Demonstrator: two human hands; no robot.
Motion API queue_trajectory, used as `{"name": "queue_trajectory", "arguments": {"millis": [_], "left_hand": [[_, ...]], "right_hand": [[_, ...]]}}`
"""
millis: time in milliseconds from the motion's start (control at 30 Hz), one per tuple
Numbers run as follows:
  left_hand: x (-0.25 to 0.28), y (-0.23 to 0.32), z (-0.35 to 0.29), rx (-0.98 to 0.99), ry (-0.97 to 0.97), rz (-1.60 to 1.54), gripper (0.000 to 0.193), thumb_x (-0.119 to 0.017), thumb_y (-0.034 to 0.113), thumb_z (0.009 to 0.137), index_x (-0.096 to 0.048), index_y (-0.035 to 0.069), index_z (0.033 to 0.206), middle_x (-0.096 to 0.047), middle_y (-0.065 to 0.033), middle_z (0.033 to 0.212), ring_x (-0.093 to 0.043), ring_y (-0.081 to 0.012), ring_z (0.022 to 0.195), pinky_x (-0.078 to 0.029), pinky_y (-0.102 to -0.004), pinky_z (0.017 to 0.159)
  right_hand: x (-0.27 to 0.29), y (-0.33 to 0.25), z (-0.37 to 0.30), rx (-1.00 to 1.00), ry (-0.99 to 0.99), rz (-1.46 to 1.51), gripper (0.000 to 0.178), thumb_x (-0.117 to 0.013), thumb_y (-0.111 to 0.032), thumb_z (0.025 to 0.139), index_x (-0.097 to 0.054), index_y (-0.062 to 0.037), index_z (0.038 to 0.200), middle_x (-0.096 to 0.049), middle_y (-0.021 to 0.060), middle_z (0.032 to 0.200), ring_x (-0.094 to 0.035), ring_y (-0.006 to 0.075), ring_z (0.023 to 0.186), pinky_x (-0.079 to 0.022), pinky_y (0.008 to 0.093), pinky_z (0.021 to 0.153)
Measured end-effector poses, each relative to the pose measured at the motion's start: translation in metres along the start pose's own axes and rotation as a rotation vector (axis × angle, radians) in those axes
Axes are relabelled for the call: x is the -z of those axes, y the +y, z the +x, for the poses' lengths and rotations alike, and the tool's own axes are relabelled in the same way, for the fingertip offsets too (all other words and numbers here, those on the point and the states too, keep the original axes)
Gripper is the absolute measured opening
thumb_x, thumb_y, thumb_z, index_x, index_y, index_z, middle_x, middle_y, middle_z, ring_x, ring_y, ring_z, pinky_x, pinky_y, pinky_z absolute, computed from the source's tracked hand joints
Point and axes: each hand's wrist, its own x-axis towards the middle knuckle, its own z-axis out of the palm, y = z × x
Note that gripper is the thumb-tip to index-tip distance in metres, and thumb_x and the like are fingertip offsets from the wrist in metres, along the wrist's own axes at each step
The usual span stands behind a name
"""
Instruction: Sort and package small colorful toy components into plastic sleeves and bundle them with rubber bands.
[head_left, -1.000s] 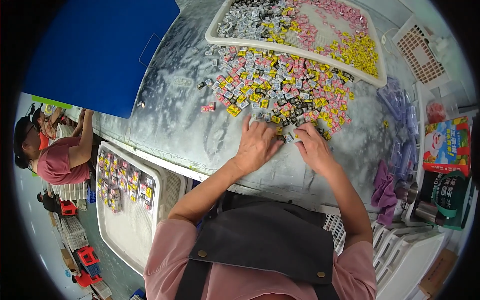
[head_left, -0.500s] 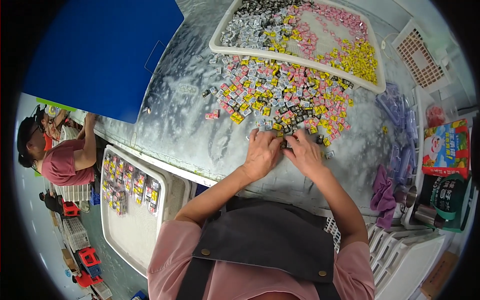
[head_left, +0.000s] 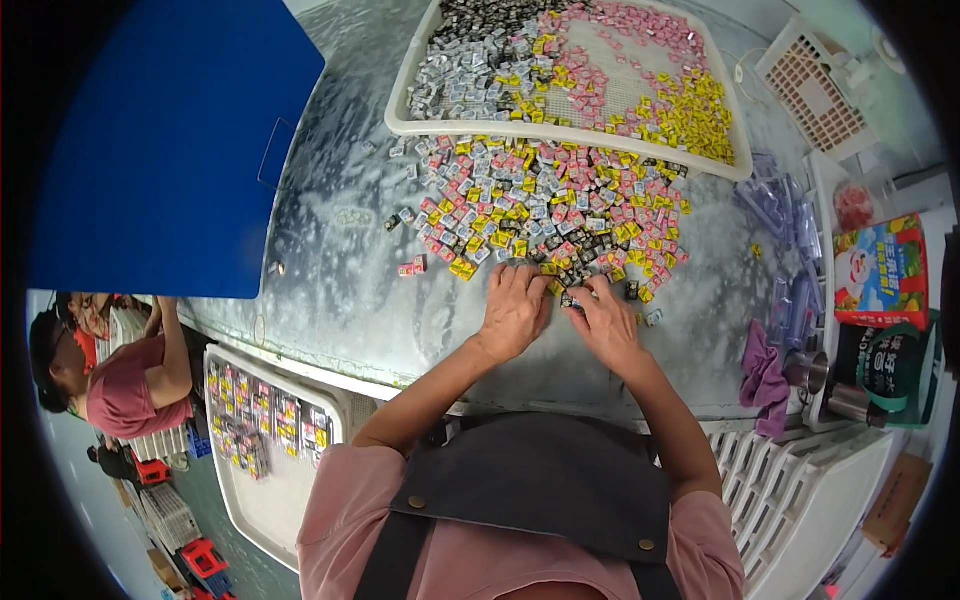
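Small wrapped pieces in pink, yellow, white and black form a loose pile [head_left: 540, 205] on the grey worktable [head_left: 400, 320]. At its near edge, my left hand [head_left: 515, 312] has its fingers bent and drawn together; what lies under them is hidden. Just to the right, the thumb and index finger of my right hand [head_left: 608, 328] close around a small black piece [head_left: 571, 299]. A few stray pieces lie beside that hand. Behind the pile stands a large white tray [head_left: 560, 134] of the same pieces, partly sorted by colour.
A blue panel [head_left: 180, 150] covers the far left. At lower left, a white tray [head_left: 275, 505] bears filled clear packs [head_left: 262, 415]. Clear plastic pieces [head_left: 790, 225], a purple cloth [head_left: 763, 380] and metal cups [head_left: 806, 370] line the right. A co-worker [head_left: 130, 385] is at left.
My view has shifted slightly, so the tray and pile sit further left. My right fingers have moved a little apart from my left hand, and a black piece now shows at their tips.
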Motion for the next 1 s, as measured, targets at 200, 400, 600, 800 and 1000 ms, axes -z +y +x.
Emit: {"name": "queue_trajectory", "arguments": {"millis": [200,400,600,800,1000], "left_hand": [[0.003,0.007,0.009,0.033,0.023,-0.040,0.035,-0.075,0.021,0.082,-0.064,0.005,0.111,-0.059,-0.0111,0.103,-0.056,-0.0303,0.102,-0.034,-0.0516,0.101],[-0.007,0.008,0.010,0.079,0.033,0.019,0.031,-0.075,0.021,0.083,-0.066,0.004,0.108,-0.059,-0.0104,0.101,-0.056,-0.0296,0.100,-0.033,-0.0534,0.104],[0.000,0.015,-0.002,0.084,0.039,0.026,0.034,-0.073,0.014,0.084,-0.066,0.005,0.116,-0.060,-0.0083,0.102,-0.056,-0.0279,0.100,-0.028,-0.0565,0.110],[-0.006,0.016,-0.007,0.103,0.047,-0.020,0.033,-0.072,0.010,0.083,-0.066,0.006,0.115,-0.061,-0.0076,0.107,-0.057,-0.0270,0.104,-0.024,-0.0595,0.114],[-0.007,0.016,-0.006,0.055,0.015,0.007,0.029,-0.073,0.011,0.083,-0.066,0.008,0.112,-0.061,-0.0059,0.110,-0.057,-0.0267,0.104,-0.023,-0.0597,0.115]], "right_hand": [[0.004,0.011,0.002,-0.030,0.019,-0.051,0.026,-0.072,-0.017,0.088,-0.063,-0.0097,0.112,-0.054,0.0127,0.107,-0.065,0.0363,0.087,-0.054,0.0467,0.070],[0.010,0.013,0.013,0.050,0.002,-0.088,0.025,-0.072,-0.017,0.088,-0.064,-0.0091,0.111,-0.054,0.0136,0.109,-0.065,0.0371,0.089,-0.054,0.0473,0.071],[0.019,0.014,0.023,-0.034,-0.095,0.038,0.024,-0.073,-0.019,0.089,-0.064,-0.0082,0.108,-0.056,0.0128,0.103,-0.065,0.0364,0.084,-0.053,0.0471,0.069],[0.009,0.011,0.076,0.035,-0.065,-0.107,0.022,-0.070,-0.025,0.090,-0.059,-0.0077,0.099,-0.058,0.0137,0.108,-0.066,0.0373,0.081,-0.054,0.0482,0.066],[0.015,0.022,0.080,0.042,0.036,0.013,0.015,-0.067,-0.016,0.089,-0.061,-0.0066,0.098,-0.061,0.0125,0.100,-0.066,0.0357,0.080,-0.053,0.0468,0.067]]}}
